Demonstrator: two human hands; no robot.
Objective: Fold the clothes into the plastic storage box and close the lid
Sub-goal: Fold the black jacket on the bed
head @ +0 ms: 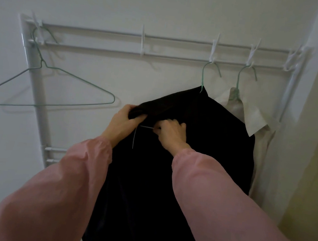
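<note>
Left hand [123, 122] grips black garment [179, 163]; right hand [172, 134] pinches its hanger [146, 127].

A plain white wall [168, 5] fills the upper half of the frame, dimly and evenly lit. Against it stands a white metal rack [35, 89]: a thick post at the left, two horizontal rails [105, 32] across the top with white clips [143, 42] spaced along them, and two short pegs [55, 149] at lower left. Down the right edge runs a pale yellow surface [317, 160], perhaps a curtain.
</note>
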